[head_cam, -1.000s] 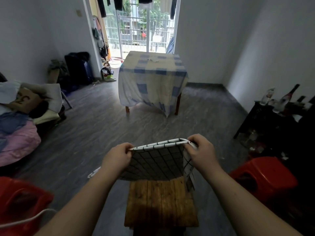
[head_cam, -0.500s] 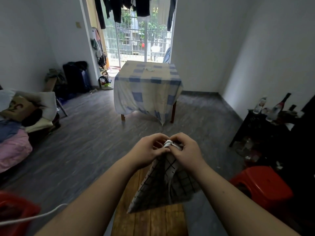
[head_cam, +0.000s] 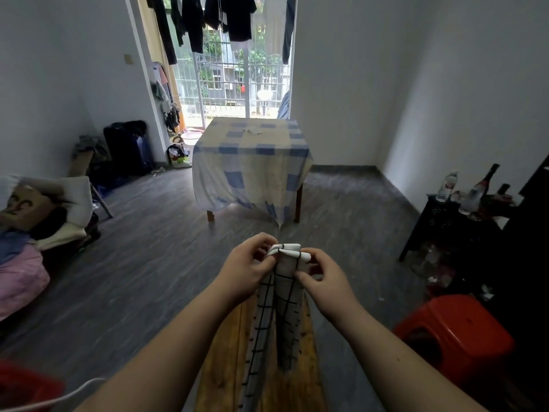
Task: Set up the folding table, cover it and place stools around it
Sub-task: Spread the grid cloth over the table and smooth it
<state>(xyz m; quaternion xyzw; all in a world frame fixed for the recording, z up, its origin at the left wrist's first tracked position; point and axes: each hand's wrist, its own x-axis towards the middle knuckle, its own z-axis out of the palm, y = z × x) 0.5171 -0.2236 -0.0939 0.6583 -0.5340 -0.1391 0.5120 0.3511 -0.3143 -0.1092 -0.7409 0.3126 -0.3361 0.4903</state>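
White grid-checked cloth (head_cam: 280,307) hangs bunched over one wooden stool (head_cam: 228,361); our left hand (head_cam: 248,270) and right hand (head_cam: 323,279) pinch its top, fingers clamped on it. One covered table (head_cam: 252,162) stands ahead, and we count two red stools: one right (head_cam: 457,331), one left (head_cam: 26,388).

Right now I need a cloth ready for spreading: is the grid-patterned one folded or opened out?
Folded. The grid cloth hangs as a narrow doubled strip, its top pinched between left hand and right hand.
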